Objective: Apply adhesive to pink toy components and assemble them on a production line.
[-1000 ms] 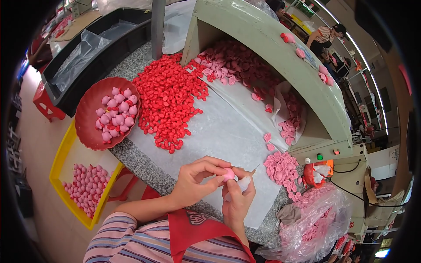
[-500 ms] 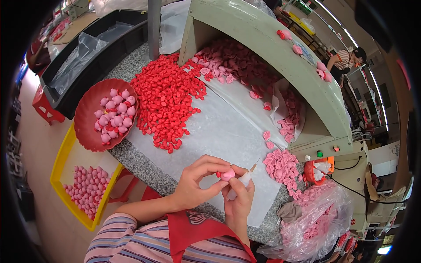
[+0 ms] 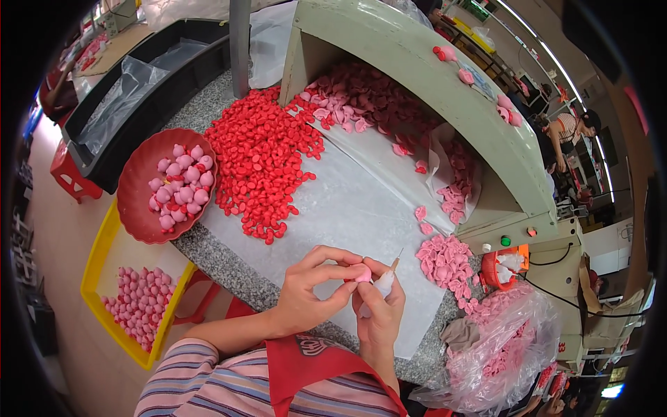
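Over the white sheet [image 3: 333,201], my left hand [image 3: 306,292] pinches a small pink ball-shaped piece [image 3: 363,274] between thumb and fingertips. Part of that piece is behind the fingers. My right hand [image 3: 381,313] is closed around a small white squeeze bottle [image 3: 385,281] with a thin needle tip, which points up and away from me. Fingers of the right hand also meet the pink piece. Beyond my hands lies a big heap of small red pieces [image 3: 260,153]. Thin pink petal-like pieces [image 3: 445,260] are piled to the right.
At left, a red scalloped bowl [image 3: 132,212] holds pink-and-red figures; a yellow tray [image 3: 94,278] below holds more. A pale green metal housing [image 3: 445,76] arches over pink pieces. A black bin [image 3: 90,163] stands far left, a clear plastic bag [image 3: 531,333] near right.
The pink piece has turned in my left fingertips, and its red part shows less. In my right hand the bottle has tilted slightly, its needle tip standing more upright. A person in the background has moved.
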The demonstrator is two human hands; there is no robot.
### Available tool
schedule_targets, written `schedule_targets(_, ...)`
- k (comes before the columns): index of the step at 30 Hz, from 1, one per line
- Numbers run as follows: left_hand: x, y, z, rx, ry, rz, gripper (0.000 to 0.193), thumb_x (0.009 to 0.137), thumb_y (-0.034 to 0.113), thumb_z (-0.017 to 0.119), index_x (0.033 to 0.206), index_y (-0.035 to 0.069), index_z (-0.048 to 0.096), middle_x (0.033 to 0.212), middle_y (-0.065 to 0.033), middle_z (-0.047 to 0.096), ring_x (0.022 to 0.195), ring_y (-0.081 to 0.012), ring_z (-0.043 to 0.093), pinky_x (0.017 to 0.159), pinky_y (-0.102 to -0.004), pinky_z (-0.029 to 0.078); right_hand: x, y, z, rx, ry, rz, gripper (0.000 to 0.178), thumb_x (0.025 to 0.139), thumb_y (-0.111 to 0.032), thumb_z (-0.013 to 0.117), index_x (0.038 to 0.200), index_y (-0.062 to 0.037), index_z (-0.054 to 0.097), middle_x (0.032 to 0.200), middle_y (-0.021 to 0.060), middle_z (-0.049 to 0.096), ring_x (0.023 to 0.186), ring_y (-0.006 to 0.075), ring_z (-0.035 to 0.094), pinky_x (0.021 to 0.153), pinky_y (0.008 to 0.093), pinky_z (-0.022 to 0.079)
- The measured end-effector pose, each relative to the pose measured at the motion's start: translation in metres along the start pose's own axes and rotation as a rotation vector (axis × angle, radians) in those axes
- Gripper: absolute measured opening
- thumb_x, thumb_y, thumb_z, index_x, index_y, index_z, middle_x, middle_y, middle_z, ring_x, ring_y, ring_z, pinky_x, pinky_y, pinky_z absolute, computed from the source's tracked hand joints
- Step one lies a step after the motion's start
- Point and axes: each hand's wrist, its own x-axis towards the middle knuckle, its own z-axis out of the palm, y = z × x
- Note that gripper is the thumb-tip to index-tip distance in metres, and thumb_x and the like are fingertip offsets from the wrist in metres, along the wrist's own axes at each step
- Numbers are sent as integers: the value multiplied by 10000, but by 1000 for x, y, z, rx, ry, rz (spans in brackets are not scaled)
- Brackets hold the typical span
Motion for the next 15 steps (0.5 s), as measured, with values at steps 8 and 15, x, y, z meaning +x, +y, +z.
schedule_targets(8,5,-2,3,-4,-106,70,278,688,-94,599,939,22,622,1028,-136,544,924,-201,554,767,-292,459,0,-3,-2,-2,39,-19,321,758,3,569,1072,39,517,878,87,582,668,95,530,550,193,402)
schedule_targets(15,1,-12,13,-234,-100,-127,240,692,-103,621,902,12,620,1022,-134,532,910,-202,561,766,-281,475,-2,-4,-13,-3,38,-45,282,774,4,570,1054,33,555,724,22,573,475,18,388,401,176,252)
